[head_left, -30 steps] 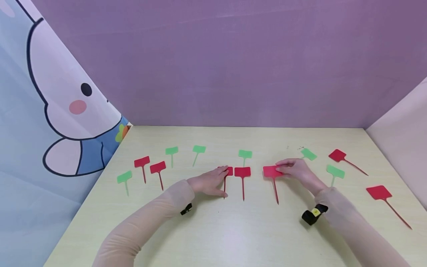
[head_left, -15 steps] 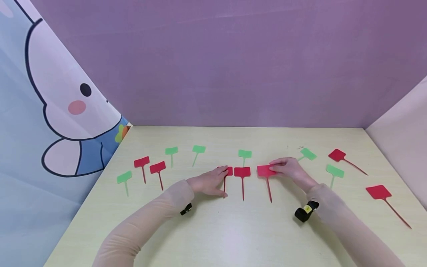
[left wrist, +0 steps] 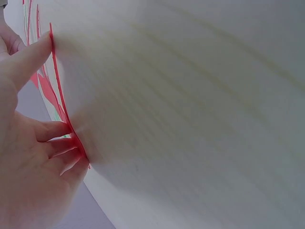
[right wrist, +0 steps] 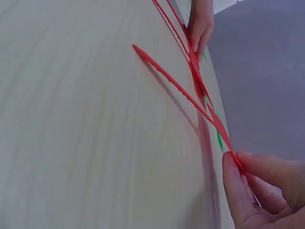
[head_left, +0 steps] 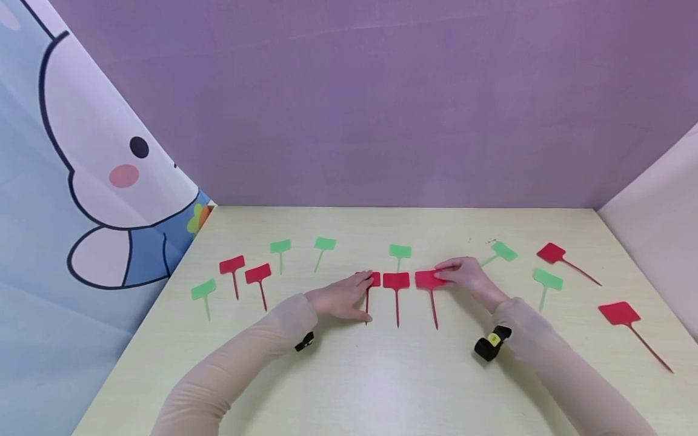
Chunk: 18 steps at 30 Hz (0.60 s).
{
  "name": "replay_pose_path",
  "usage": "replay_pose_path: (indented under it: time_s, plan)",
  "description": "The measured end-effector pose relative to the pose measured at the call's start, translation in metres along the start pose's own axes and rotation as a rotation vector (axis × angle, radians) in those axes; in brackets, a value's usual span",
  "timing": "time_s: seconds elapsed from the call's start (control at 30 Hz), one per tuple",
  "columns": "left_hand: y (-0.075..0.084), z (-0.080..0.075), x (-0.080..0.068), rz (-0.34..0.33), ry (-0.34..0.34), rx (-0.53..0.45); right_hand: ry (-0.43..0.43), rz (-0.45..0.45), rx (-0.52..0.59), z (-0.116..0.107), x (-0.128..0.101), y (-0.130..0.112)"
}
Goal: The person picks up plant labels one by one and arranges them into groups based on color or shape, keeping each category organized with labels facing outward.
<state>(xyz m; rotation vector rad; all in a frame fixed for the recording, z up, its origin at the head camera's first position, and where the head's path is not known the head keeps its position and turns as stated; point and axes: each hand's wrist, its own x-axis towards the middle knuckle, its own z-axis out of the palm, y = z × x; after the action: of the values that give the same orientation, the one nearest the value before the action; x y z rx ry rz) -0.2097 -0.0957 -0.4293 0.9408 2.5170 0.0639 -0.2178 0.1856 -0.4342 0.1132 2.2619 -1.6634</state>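
My right hand (head_left: 470,280) pinches a red plant label (head_left: 427,280) by the right edge of its plate, between thumb and fingers. In the right wrist view, that label's stem (right wrist: 174,82) slants above its shadow on the table. My left hand (head_left: 340,298) rests on another red plant label (head_left: 376,279), fingers fairly straight on the plate and thumb near the stem's tip. The fingers hide part of this plate. Between the two hands lies a third red plant label (head_left: 396,280), its stem pointing toward me. The three plates stand roughly in a row.
Green plant labels (head_left: 400,251) lie behind the row, with several more to both sides. Two red labels (head_left: 258,273) are at left, and two others (head_left: 619,313) at right. A purple wall (head_left: 403,109) rises at the table's (head_left: 382,387) far edge.
My right hand has moved left with the red plant label, bringing it close beside the middle one. My left hand has stayed in place.
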Motion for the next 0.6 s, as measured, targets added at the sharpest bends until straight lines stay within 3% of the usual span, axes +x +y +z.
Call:
replay_pose_path:
  time_s: [0.6]
  plan:
    - [-0.0014,0.0042,0.0014,-0.017,0.007,-0.021,0.070,-0.028,-0.084,0.0098,0.0085,0.0051]
